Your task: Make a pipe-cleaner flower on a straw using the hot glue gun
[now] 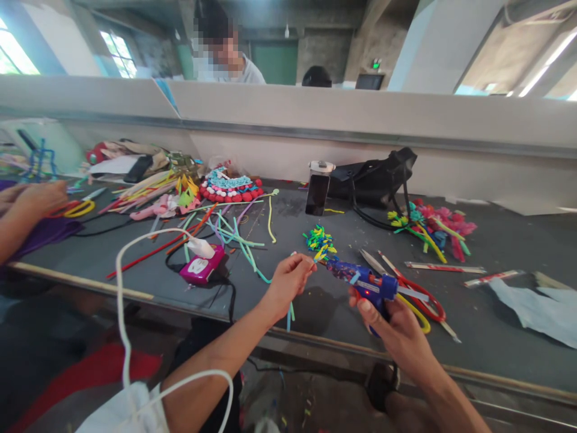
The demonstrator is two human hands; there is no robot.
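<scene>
My right hand [392, 319] is wrapped round a blue hot glue gun [367, 281], its nozzle pointing left and a clear glue stick [415, 293] jutting from its back. A small red light glows on its side. My left hand [293, 273] pinches a small yellow and light-coloured pipe cleaner piece [320, 254] right at the nozzle tip. Just behind lies a small heap of green, blue and yellow pipe cleaner pieces [319, 239]. Red-handled scissors [426, 300] lie beyond the glue gun, partly covered by it and my right hand.
A magenta power box [202, 264] with a white plug and cable sits left. Loose pipe cleaners [234, 234] spread around it. A phone [317, 195] leans near a black bag [374, 180]. Pink flowers [444, 225] lie right. Another person's hand [42, 198] is at far left.
</scene>
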